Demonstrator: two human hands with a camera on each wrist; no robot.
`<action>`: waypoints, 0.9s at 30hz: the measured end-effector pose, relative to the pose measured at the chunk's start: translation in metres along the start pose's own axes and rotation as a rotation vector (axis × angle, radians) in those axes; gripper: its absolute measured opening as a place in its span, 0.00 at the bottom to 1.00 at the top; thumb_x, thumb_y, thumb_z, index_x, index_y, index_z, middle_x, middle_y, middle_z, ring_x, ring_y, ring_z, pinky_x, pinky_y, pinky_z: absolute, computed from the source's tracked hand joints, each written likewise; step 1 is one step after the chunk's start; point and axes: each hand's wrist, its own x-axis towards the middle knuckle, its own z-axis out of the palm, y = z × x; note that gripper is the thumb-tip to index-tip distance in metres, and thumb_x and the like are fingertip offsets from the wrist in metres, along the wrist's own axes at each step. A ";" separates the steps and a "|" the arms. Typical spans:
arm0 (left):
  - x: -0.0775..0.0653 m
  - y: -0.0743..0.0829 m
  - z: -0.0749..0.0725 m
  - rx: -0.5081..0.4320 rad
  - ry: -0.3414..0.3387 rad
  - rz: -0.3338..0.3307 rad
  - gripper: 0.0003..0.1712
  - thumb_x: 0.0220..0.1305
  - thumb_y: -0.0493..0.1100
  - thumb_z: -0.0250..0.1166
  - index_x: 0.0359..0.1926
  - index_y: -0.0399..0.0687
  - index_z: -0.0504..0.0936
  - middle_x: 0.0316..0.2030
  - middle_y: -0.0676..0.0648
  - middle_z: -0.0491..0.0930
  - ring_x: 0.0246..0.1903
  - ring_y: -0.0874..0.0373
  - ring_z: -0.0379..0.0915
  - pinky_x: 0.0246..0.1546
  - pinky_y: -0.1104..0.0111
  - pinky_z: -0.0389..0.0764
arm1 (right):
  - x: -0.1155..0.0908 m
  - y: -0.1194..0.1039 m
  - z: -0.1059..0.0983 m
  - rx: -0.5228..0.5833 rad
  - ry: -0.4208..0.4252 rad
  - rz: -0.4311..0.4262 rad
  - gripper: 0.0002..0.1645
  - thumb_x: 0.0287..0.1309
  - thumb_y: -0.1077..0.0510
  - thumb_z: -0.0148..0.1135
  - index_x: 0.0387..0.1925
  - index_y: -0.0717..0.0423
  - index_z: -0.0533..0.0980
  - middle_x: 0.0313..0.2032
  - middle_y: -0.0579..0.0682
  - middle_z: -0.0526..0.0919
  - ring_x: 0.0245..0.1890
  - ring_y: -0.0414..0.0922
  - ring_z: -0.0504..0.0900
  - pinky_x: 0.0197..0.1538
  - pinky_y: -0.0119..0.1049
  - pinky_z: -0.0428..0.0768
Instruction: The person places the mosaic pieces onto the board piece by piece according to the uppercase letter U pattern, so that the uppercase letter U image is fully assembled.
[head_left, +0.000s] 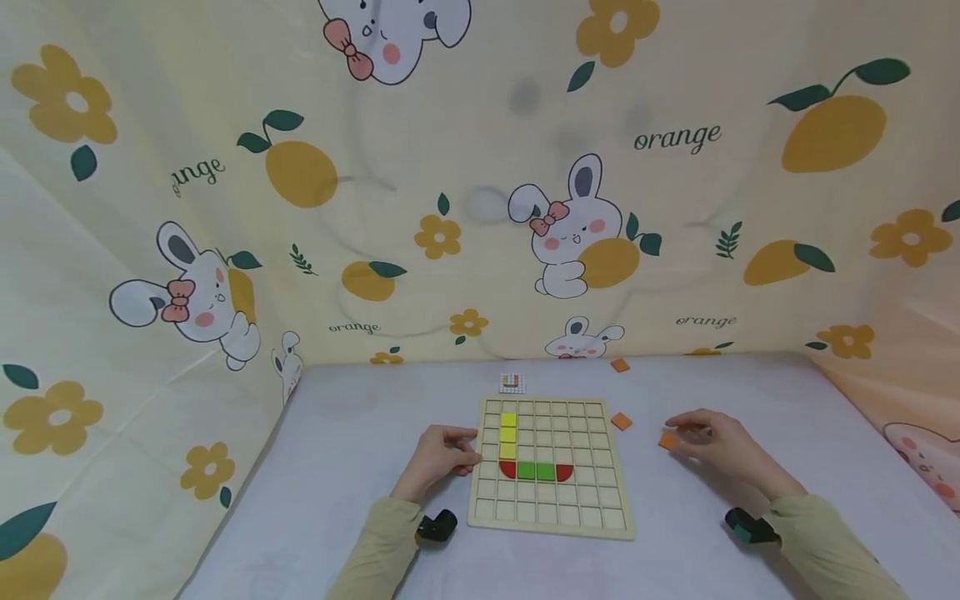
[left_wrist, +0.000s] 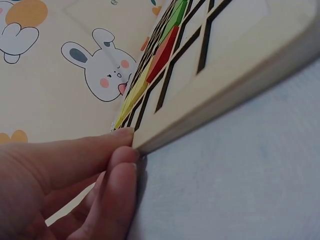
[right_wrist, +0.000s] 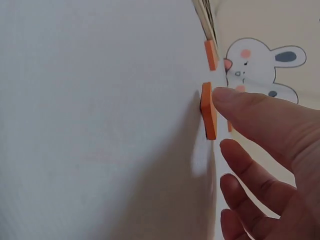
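Observation:
A wooden grid board (head_left: 551,517) lies on the table with tiles in it. Three yellow squares (head_left: 508,434) form a column; below run a red quarter-round tile (head_left: 508,470), two green squares (head_left: 536,472) and a second red quarter-round tile (head_left: 564,473). My left hand (head_left: 441,454) holds the board's left edge, its fingertips (left_wrist: 124,134) right at the rim. At the right, my right hand (head_left: 716,442) is over an orange tile (right_wrist: 208,112), the thumb tip (right_wrist: 226,95) against it in the right wrist view. The other fingers are spread apart from the tile.
Two more orange tiles lie right of the board, one near its upper right side (head_left: 621,422) and one farther back (head_left: 620,365). A small printed pattern card (head_left: 512,383) lies behind the board. A patterned cloth (head_left: 450,183) hangs behind the table.

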 end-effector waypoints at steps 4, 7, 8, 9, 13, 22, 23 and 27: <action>-0.001 0.001 0.000 -0.003 -0.002 0.000 0.27 0.50 0.30 0.72 0.54 0.35 0.79 0.27 0.45 0.80 0.21 0.59 0.78 0.25 0.69 0.85 | 0.001 0.003 0.001 0.007 -0.038 0.027 0.24 0.48 0.56 0.74 0.48 0.62 0.79 0.46 0.56 0.81 0.48 0.56 0.77 0.52 0.56 0.78; -0.002 0.001 0.000 -0.009 -0.001 0.002 0.27 0.50 0.30 0.72 0.54 0.35 0.79 0.28 0.45 0.80 0.21 0.60 0.77 0.25 0.69 0.85 | 0.002 0.003 0.002 0.009 -0.058 0.040 0.24 0.48 0.56 0.74 0.47 0.63 0.79 0.45 0.55 0.81 0.47 0.56 0.77 0.51 0.54 0.79; -0.002 0.001 0.000 -0.010 0.000 0.002 0.27 0.50 0.30 0.72 0.54 0.35 0.79 0.28 0.45 0.80 0.21 0.60 0.77 0.25 0.69 0.85 | 0.003 0.003 0.002 0.009 -0.064 0.043 0.24 0.48 0.57 0.74 0.46 0.63 0.79 0.44 0.55 0.81 0.47 0.55 0.77 0.51 0.54 0.79; -0.001 0.001 0.000 -0.013 0.002 0.002 0.26 0.50 0.30 0.73 0.53 0.35 0.80 0.28 0.45 0.80 0.21 0.60 0.77 0.24 0.69 0.85 | 0.004 0.003 0.002 0.004 -0.069 0.043 0.23 0.49 0.57 0.74 0.46 0.63 0.79 0.44 0.54 0.81 0.46 0.55 0.77 0.51 0.53 0.79; 0.000 0.001 0.001 -0.025 0.010 0.000 0.26 0.49 0.29 0.73 0.52 0.34 0.80 0.27 0.45 0.80 0.21 0.60 0.78 0.24 0.69 0.85 | 0.006 0.002 0.003 -0.016 -0.087 0.043 0.20 0.50 0.60 0.72 0.45 0.62 0.80 0.42 0.52 0.81 0.45 0.53 0.78 0.50 0.52 0.80; 0.000 0.001 0.001 -0.039 0.009 -0.003 0.26 0.49 0.28 0.73 0.52 0.34 0.80 0.28 0.44 0.79 0.21 0.59 0.78 0.23 0.69 0.85 | 0.016 -0.020 0.001 -0.013 -0.061 -0.031 0.16 0.52 0.61 0.70 0.45 0.54 0.81 0.42 0.47 0.80 0.43 0.49 0.74 0.43 0.43 0.78; 0.000 0.001 0.001 -0.039 0.010 -0.006 0.26 0.49 0.28 0.73 0.52 0.34 0.80 0.28 0.44 0.79 0.21 0.59 0.78 0.23 0.69 0.85 | 0.018 -0.024 0.002 -0.014 -0.057 -0.047 0.16 0.52 0.61 0.70 0.45 0.54 0.81 0.41 0.46 0.80 0.43 0.48 0.74 0.42 0.42 0.78; 0.000 0.001 0.001 -0.032 0.013 -0.009 0.26 0.49 0.28 0.72 0.53 0.33 0.80 0.27 0.44 0.79 0.21 0.59 0.78 0.22 0.70 0.85 | 0.023 -0.041 0.007 0.007 -0.060 -0.109 0.16 0.52 0.65 0.67 0.45 0.54 0.82 0.39 0.44 0.80 0.41 0.47 0.74 0.42 0.40 0.77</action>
